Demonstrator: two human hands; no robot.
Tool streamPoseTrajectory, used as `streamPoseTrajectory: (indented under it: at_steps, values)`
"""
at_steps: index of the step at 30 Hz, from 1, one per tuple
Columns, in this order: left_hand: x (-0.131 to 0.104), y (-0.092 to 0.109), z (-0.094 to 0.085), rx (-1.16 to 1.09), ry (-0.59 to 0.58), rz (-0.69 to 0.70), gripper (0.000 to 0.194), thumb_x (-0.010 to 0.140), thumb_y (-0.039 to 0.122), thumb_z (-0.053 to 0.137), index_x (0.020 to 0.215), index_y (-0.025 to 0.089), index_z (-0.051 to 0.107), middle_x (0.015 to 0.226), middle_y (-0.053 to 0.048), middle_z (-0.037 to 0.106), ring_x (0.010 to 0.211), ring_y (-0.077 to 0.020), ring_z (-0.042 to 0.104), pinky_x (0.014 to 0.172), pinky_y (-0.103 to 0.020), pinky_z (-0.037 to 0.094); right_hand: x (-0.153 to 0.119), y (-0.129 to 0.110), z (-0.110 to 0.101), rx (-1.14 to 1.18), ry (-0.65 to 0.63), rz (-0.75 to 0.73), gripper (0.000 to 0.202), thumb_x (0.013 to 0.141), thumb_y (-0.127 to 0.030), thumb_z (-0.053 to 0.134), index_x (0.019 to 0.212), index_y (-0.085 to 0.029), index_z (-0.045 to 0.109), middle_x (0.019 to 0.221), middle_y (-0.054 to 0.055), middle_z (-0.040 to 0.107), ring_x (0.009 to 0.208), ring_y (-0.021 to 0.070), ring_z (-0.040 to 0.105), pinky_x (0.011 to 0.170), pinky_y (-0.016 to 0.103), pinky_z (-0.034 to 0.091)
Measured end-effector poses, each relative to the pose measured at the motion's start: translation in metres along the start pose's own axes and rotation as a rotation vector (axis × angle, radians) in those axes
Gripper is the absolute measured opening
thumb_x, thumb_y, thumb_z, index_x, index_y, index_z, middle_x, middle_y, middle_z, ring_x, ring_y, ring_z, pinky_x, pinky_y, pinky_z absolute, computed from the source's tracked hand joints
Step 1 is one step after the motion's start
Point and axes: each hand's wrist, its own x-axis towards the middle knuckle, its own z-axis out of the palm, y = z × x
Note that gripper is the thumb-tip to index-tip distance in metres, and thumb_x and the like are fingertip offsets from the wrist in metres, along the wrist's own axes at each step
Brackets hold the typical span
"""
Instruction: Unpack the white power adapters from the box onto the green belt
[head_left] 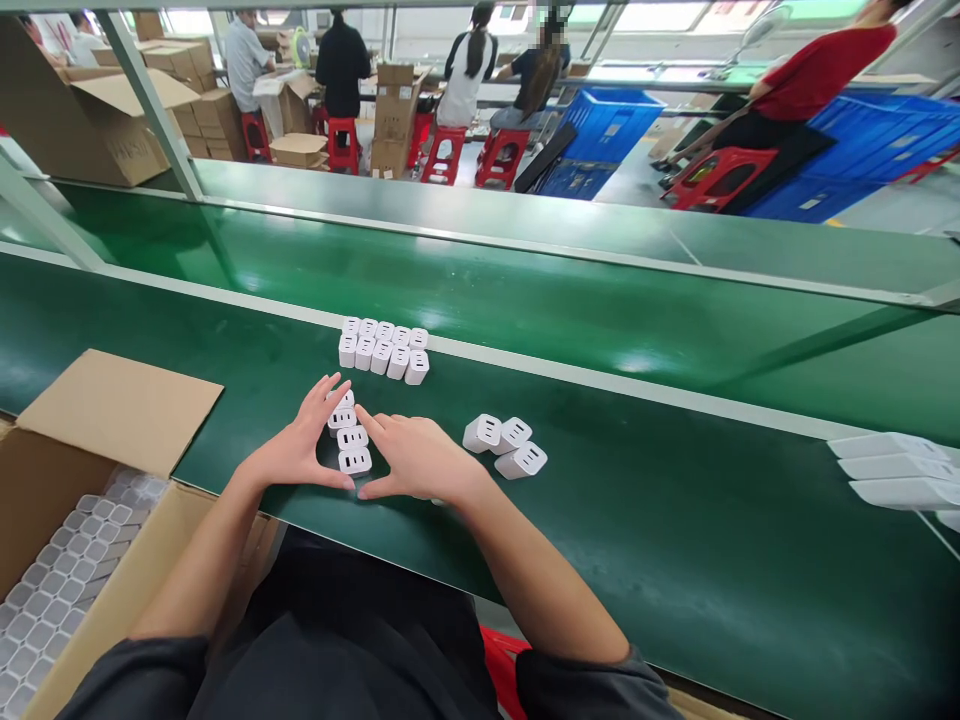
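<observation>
Several white charger blocks (352, 438) with dark port slots stand in a short row on the green work surface, between my two hands. My left hand (300, 440) curves along the row's left side, thumb and fingers spread apart, fingertips by the far block. On the other side, my right hand (409, 455) lies with thumb and index finger spread towards the row. Its fingertips are close to the blocks; whether they touch cannot be made out. Just beyond the hands, a double row of white charger blocks (382, 350) stands packed together.
Three loose charger blocks (521, 460) sit right of my right hand. More white blocks (892, 468) lie at the far right. An open cardboard box (120, 410) with packed white pieces stands at lower left. Beyond the bench are seated people, red stools (446, 155) and blue crates (607, 125).
</observation>
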Motion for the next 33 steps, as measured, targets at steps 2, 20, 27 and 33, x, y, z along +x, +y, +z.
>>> streamPoseTrajectory:
  at_steps: [2, 20, 27, 33]
  values:
    - [-0.007, 0.008, 0.009, 0.042, 0.033, 0.001, 0.129, 0.064, 0.064, 0.080, 0.156, 0.032, -0.005, 0.165, -0.014, -0.004, 0.152, -0.0396, -0.002, 0.121, -0.063, 0.021, -0.001, 0.010, -0.002, 0.049, 0.050, -0.066, 0.092, 0.076, -0.052, 0.078, 0.150, -0.015, 0.039, 0.135, 0.018, 0.058, 0.114, 0.0339, 0.062, 0.090, 0.044, 0.054]
    - [-0.032, -0.013, 0.001, 0.002, 0.107, -0.126, 0.104, 0.081, 0.048, 0.072, 0.156, 0.035, 0.001, 0.164, -0.010, 0.011, 0.152, -0.0309, 0.013, 0.122, -0.053, 0.027, 0.017, 0.027, 0.009, 0.223, 0.167, -0.237, 0.059, 0.095, -0.050, 0.055, 0.145, -0.019, 0.048, 0.148, 0.012, 0.049, 0.145, 0.0291, 0.034, 0.118, 0.048, 0.035]
    - [-0.049, -0.013, -0.011, -0.040, 0.058, -0.234, 0.084, 0.088, 0.046, 0.064, 0.155, 0.036, 0.014, 0.162, -0.006, 0.023, 0.148, -0.0264, 0.028, 0.121, -0.045, 0.033, 0.011, 0.023, 0.003, 0.251, 0.162, -0.279, 0.046, 0.094, -0.029, 0.057, 0.139, -0.022, 0.053, 0.135, 0.010, 0.057, 0.121, 0.0240, 0.058, 0.105, 0.041, 0.049]
    - [-0.033, 0.022, 0.030, 0.174, 0.308, -0.330, 0.099, 0.079, 0.057, 0.071, 0.155, 0.031, 0.014, 0.160, -0.011, 0.026, 0.147, -0.0322, 0.030, 0.110, -0.047, 0.046, 0.025, 0.028, 0.017, 0.187, 0.245, -0.261, 0.061, 0.086, -0.012, 0.056, 0.146, -0.017, 0.045, 0.156, 0.012, 0.036, 0.146, 0.0291, 0.030, 0.118, 0.050, 0.034]
